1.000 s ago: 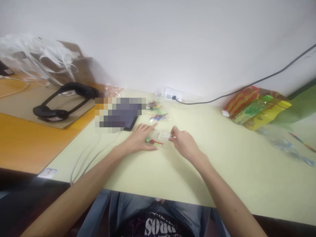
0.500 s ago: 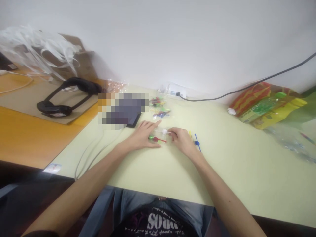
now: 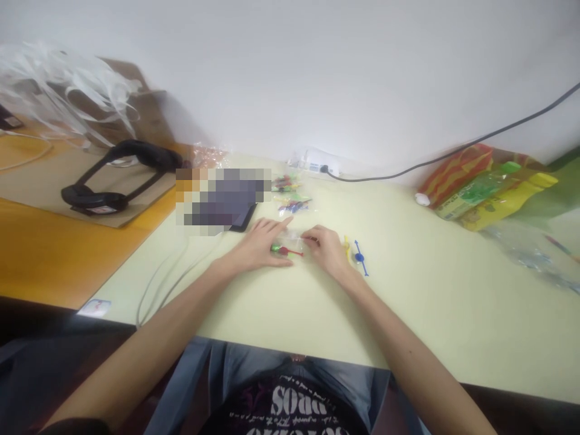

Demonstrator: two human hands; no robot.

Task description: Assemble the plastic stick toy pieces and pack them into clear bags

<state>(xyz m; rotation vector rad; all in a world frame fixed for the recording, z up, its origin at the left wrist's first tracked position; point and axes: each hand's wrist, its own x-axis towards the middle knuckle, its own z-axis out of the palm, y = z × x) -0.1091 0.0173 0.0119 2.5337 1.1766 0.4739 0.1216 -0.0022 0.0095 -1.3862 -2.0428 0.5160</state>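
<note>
My left hand [image 3: 258, 246] lies on the table with thumb and fingers spread around a small clear plastic bag. In the bag are a red arrow spinner [image 3: 284, 251] and something green [image 3: 275, 248]. My right hand [image 3: 324, 246] has its fingertips pinched at the bag's right side, on a white arrow spinner [image 3: 294, 236] that is blurred and partly hidden. Just right of this hand lie a yellow spinner [image 3: 347, 246], partly covered, and a blue arrow spinner [image 3: 359, 257].
Bagged colourful spinners [image 3: 294, 205] lie beyond my hands, beside a dark tablet [image 3: 244, 217]. A black cable [image 3: 385, 179] runs along the wall. At the right are snack packaging [image 3: 493, 193] and clear bags [image 3: 530, 257]. A black frame-like device [image 3: 118, 175] sits on cardboard at left.
My right hand has moved slightly left and the white spinner has shifted left over the bag. My left hand stays spread around the bag. The whole view has shifted a little.
</note>
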